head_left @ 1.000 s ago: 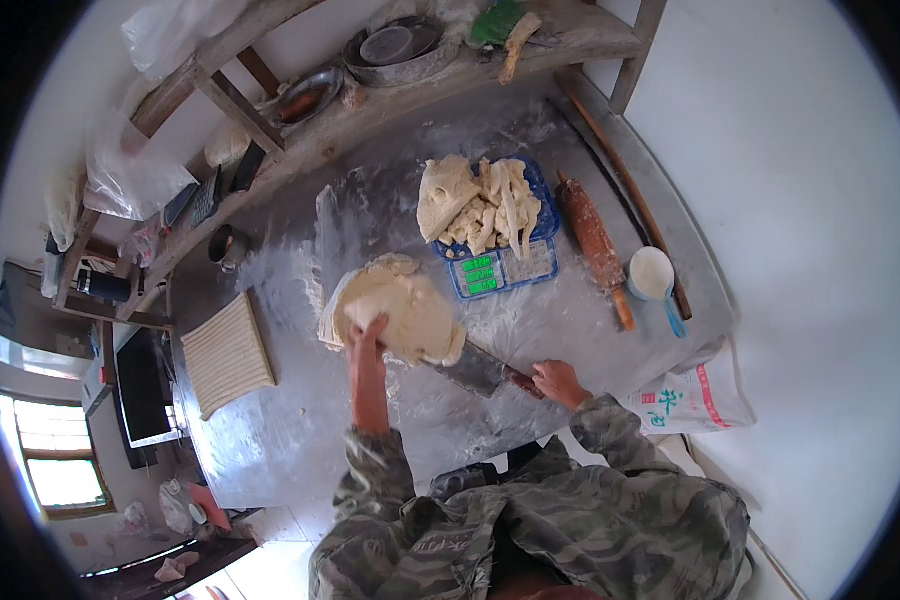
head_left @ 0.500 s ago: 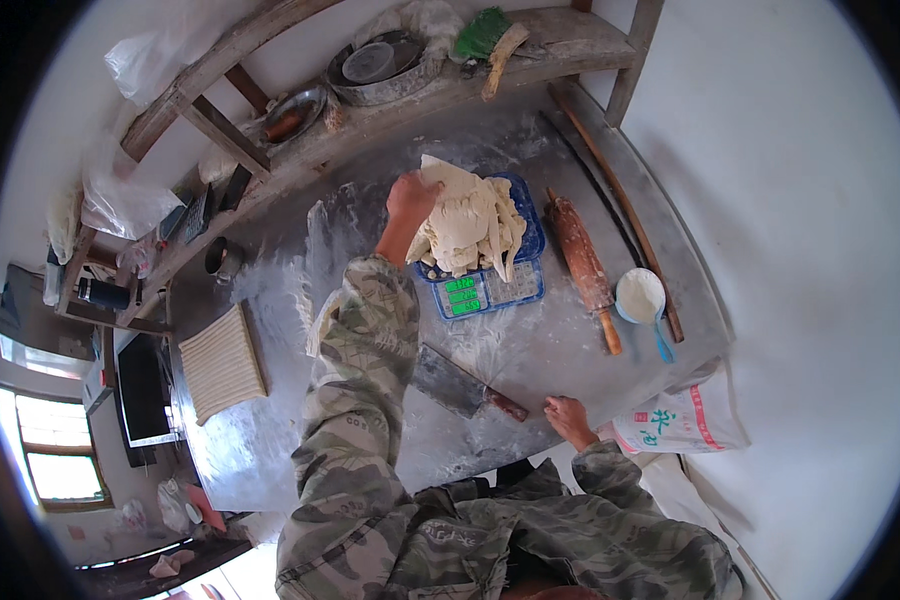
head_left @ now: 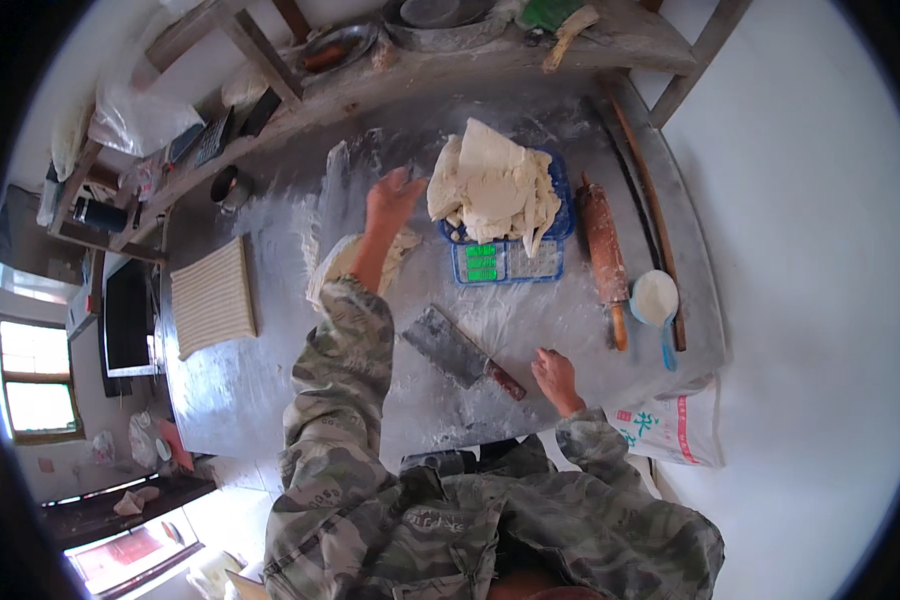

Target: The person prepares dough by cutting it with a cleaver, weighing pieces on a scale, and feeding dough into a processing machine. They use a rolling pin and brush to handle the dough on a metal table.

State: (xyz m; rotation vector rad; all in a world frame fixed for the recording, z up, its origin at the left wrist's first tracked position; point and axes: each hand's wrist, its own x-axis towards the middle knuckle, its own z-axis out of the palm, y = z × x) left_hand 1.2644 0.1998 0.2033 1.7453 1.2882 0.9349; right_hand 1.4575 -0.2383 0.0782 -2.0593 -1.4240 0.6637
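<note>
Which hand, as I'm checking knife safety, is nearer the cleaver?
Right. The right hand is right of the cleaver, not touching; the left hand is farther away, by the piled dough.

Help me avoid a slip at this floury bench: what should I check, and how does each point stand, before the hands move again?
1. Dough heap resting on the blue tray: ok.
2. Scale display lit: ok, glowing green.
3. Cleaver lying flat, untouched: ok.
4. Left hand free: ok, it looks empty, beside the heap.
5. Right hand empty: cannot tell; its fingers are bent, apart from the cleaver's handle.
6. Dough piece on the table in full view: not ok, the left forearm covers part of it.
</note>
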